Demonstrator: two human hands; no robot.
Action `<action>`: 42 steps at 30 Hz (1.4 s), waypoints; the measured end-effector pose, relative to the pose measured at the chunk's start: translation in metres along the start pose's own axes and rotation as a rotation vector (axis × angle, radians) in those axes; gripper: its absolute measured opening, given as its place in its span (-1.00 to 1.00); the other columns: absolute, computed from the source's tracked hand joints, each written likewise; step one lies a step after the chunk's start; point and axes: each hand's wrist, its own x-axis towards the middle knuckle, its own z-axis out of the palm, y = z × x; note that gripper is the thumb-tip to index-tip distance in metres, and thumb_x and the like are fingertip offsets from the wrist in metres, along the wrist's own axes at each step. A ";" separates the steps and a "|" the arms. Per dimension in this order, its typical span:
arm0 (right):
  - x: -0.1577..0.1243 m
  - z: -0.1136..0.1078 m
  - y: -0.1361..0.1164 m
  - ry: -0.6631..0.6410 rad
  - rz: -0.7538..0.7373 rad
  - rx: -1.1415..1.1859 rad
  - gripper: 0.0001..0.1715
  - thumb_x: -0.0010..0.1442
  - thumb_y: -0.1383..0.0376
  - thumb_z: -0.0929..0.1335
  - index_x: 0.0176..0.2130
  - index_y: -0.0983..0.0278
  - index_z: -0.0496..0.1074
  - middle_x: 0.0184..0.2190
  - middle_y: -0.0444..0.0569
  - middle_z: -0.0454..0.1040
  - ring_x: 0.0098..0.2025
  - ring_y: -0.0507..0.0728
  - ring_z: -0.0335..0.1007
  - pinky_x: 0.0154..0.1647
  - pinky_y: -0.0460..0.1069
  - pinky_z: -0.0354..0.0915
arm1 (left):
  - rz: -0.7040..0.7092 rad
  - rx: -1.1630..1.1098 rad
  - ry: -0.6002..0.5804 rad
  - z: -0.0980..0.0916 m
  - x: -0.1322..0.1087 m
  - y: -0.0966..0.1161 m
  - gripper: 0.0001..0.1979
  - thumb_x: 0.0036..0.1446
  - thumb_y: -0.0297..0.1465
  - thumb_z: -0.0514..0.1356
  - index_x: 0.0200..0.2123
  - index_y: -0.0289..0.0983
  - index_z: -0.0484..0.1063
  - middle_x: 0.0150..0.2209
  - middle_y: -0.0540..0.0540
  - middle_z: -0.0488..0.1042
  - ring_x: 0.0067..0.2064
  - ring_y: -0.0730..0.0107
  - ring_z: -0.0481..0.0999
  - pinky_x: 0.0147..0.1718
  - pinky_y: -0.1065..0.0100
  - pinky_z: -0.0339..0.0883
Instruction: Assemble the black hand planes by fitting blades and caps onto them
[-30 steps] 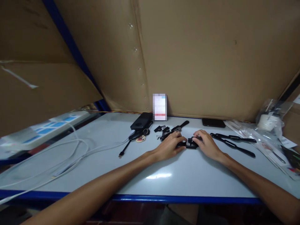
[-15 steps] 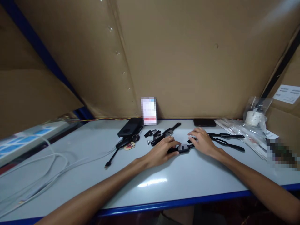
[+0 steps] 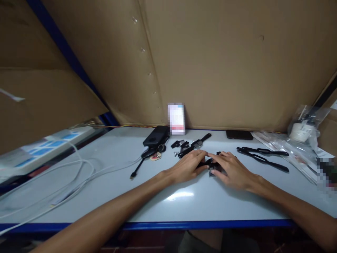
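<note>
A black spokeshave (image 3: 209, 162) lies on the table in front of me, mostly covered by my fingers. My left hand (image 3: 187, 166) is closed around its left side. Over its middle and right part, my right hand (image 3: 233, 171) has its fingers bent down and gripping. A greyish flat metal piece (image 3: 212, 172) shows under the right fingertips; whether it is fixed to the body I cannot tell. Just beyond my left hand lies another spokeshave (image 3: 198, 142) with a metal plate on it. Loose dark plates (image 3: 175, 143) and small screws (image 3: 176, 154) are beside it.
Two bare spokeshave bodies (image 3: 266, 160) lie to the right, near plastic bags (image 3: 285, 149). At the back are a dark phone (image 3: 239, 134) and a lit, blurred screen (image 3: 176, 118). A black power bank (image 3: 156, 136), white cables (image 3: 92, 172) and a power strip (image 3: 47, 149) occupy the left.
My right hand has moved in over the spokeshave's middle, close to my left hand, and now covers the metal plate seen before. The view has shifted slightly left.
</note>
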 end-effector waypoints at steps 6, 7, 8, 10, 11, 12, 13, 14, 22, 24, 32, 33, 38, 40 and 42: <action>0.008 -0.008 0.026 0.256 0.123 0.081 -0.61 0.37 0.33 0.31 0.17 0.20 0.42 -0.18 0.02 0.60 -0.02 0.27 0.49 0.09 0.23 0.35 | 0.050 0.096 -0.006 -0.005 0.001 -0.002 -0.71 0.41 -0.31 0.07 0.08 -0.26 0.45 -0.16 -0.19 0.50 -0.12 0.11 0.48 -0.10 0.06 0.37; 0.009 -0.011 0.031 0.293 0.125 0.016 -0.64 0.36 0.35 0.30 0.12 0.21 0.44 -0.16 0.04 0.59 -0.01 0.28 0.48 0.09 0.24 0.34 | 0.062 0.125 -0.014 -0.007 0.002 -0.002 -0.71 0.42 -0.32 0.04 0.05 -0.26 0.48 -0.18 -0.20 0.50 -0.13 0.10 0.48 -0.11 0.06 0.36; 0.010 -0.013 0.036 0.310 0.127 -0.049 -0.68 0.36 0.36 0.30 0.07 0.21 0.47 -0.15 0.06 0.59 0.00 0.29 0.46 0.08 0.24 0.34 | 0.075 0.157 -0.024 -0.009 0.002 -0.003 -0.69 0.42 -0.32 0.02 0.01 -0.27 0.51 -0.19 -0.20 0.50 -0.14 0.10 0.47 -0.12 0.05 0.35; 0.011 -0.016 0.045 0.295 0.147 -0.159 -0.73 0.35 0.36 0.30 0.00 0.24 0.51 -0.12 0.09 0.58 0.00 0.30 0.44 0.04 0.22 0.35 | 0.094 0.221 -0.033 -0.012 0.003 -0.006 -0.68 0.41 -0.34 0.00 -0.07 -0.27 0.55 -0.22 -0.21 0.50 -0.15 0.08 0.45 -0.14 0.05 0.33; 0.012 -0.018 0.049 0.276 0.166 -0.204 -0.75 0.35 0.36 0.31 -0.02 0.26 0.52 -0.11 0.10 0.59 0.00 0.30 0.43 0.03 0.20 0.35 | 0.099 0.248 -0.030 -0.014 0.003 -0.007 -0.68 0.40 -0.34 0.00 -0.10 -0.27 0.56 -0.24 -0.21 0.50 -0.15 0.07 0.43 -0.15 0.05 0.32; 0.012 -0.020 0.054 0.256 0.189 -0.248 -0.75 0.35 0.36 0.31 -0.03 0.27 0.53 -0.10 0.11 0.59 0.00 0.30 0.43 0.03 0.19 0.35 | 0.101 0.271 -0.022 -0.016 0.004 -0.010 -0.69 0.39 -0.35 0.01 -0.14 -0.27 0.56 -0.25 -0.21 0.50 -0.16 0.06 0.42 -0.16 0.06 0.31; 0.013 -0.023 0.059 0.240 0.218 -0.290 -0.75 0.35 0.36 0.32 -0.03 0.28 0.53 -0.08 0.11 0.59 0.00 0.29 0.43 0.04 0.18 0.35 | 0.097 0.289 -0.009 -0.018 0.004 -0.012 -0.71 0.37 -0.35 0.03 -0.19 -0.26 0.55 -0.27 -0.21 0.49 -0.17 0.06 0.41 -0.16 0.06 0.31; 0.013 -0.028 0.064 0.233 0.253 -0.330 -0.75 0.35 0.36 0.32 -0.02 0.29 0.54 -0.07 0.12 0.59 0.01 0.29 0.43 0.05 0.18 0.35 | 0.089 0.304 0.008 -0.020 0.004 -0.016 -0.74 0.34 -0.36 0.05 -0.24 -0.25 0.55 -0.27 -0.20 0.49 -0.17 0.06 0.40 -0.16 0.06 0.30; -0.011 -0.104 0.108 0.068 0.776 -0.609 -0.65 0.40 0.35 0.25 -0.01 0.27 0.59 -0.03 0.17 0.63 0.06 0.27 0.53 0.02 0.06 0.34 | -0.063 0.383 0.153 -0.023 0.003 -0.053 -0.60 0.34 -0.11 0.04 -0.17 -0.22 0.57 -0.07 -0.24 0.54 -0.02 -0.06 0.50 0.01 -0.06 0.39; -0.020 -0.115 0.114 0.004 0.832 -0.615 -0.68 0.35 0.36 0.29 -0.06 0.26 0.62 -0.06 0.19 0.64 0.01 0.29 0.57 -0.06 0.04 0.35 | -0.121 0.315 0.178 -0.014 0.004 -0.061 -0.44 0.36 0.00 0.00 0.15 -0.25 0.47 0.17 -0.26 0.48 0.13 -0.08 0.50 0.14 -0.06 0.37; -0.022 -0.106 0.118 -0.129 0.847 -0.596 -0.63 0.35 0.32 0.28 -0.01 0.32 0.62 -0.02 0.29 0.62 0.05 0.35 0.57 -0.08 0.05 0.34 | -0.100 0.252 -0.052 0.001 0.003 -0.040 -0.40 0.44 -0.05 -0.03 0.36 -0.25 0.28 0.38 -0.22 0.31 0.43 0.01 0.22 0.39 -0.08 0.12; -0.021 -0.104 0.120 -0.139 0.831 -0.591 -0.63 0.35 0.32 0.28 -0.01 0.33 0.62 -0.03 0.29 0.63 0.04 0.36 0.57 -0.08 0.06 0.34 | -0.075 0.234 -0.067 -0.002 0.002 -0.033 -0.41 0.45 -0.07 -0.01 0.38 -0.27 0.27 0.39 -0.23 0.30 0.45 0.02 0.18 0.40 -0.09 0.09; -0.019 -0.096 0.139 -0.128 0.761 -0.616 -0.63 0.37 0.23 0.27 -0.01 0.24 0.60 -0.09 0.19 0.65 -0.03 0.35 0.59 -0.18 0.05 0.32 | 0.095 0.126 -0.130 -0.010 0.003 -0.001 -0.48 0.45 -0.15 0.09 0.37 -0.23 0.28 0.41 -0.21 0.26 0.44 0.07 0.21 0.38 -0.03 0.18; -0.018 -0.092 0.142 -0.096 0.726 -0.606 -0.64 0.36 0.21 0.26 -0.06 0.22 0.60 -0.11 0.14 0.65 -0.04 0.34 0.58 -0.23 0.04 0.29 | 0.200 0.096 -0.141 -0.009 0.003 0.008 -0.55 0.47 -0.27 0.07 0.35 -0.20 0.30 0.37 -0.16 0.34 0.43 0.12 0.24 0.40 -0.04 0.14; -0.016 -0.088 0.141 -0.067 0.701 -0.597 -0.63 0.37 0.21 0.24 -0.09 0.22 0.60 -0.13 0.12 0.65 -0.06 0.33 0.58 -0.27 0.03 0.26 | 0.270 0.070 -0.147 -0.007 0.002 0.013 -0.54 0.46 -0.37 0.04 0.37 -0.19 0.27 0.33 -0.13 0.39 0.42 0.17 0.26 0.40 -0.04 0.14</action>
